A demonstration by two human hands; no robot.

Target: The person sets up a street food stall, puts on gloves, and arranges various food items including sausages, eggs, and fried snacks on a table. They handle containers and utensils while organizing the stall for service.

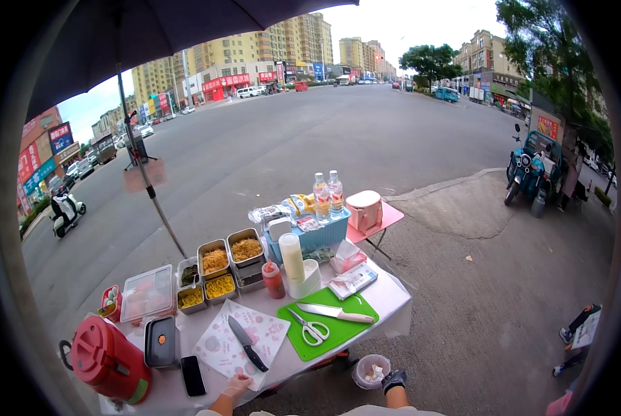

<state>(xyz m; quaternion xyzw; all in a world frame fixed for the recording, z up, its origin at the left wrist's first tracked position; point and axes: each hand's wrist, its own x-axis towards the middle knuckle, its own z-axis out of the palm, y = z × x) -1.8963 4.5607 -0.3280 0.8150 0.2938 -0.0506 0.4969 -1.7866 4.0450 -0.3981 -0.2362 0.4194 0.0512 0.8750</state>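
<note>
My left hand (236,386), in a thin clear glove, touches the near edge of a printed paper sheet (221,333); whether its fingers pinch the sheet is not clear. On the paper lies a black-handled kitchen knife (246,343), blade pointing away. My right hand (394,381), in a dark glove, hangs low beside a small waste bin (361,382) that holds crumpled white tissue (375,373). Its fingers are too small to read. Right of the paper, a green cutting board (302,351) carries white-handled scissors (310,329) and a pale-handled knife (336,312).
Metal food containers (220,300), a red sauce bottle (273,281) and a tall pale bottle (292,255) line the table's far side. A red insulated jug (107,359), grey lidded box (162,346) and phone (193,375) stand left. An umbrella pole (152,192) rises behind.
</note>
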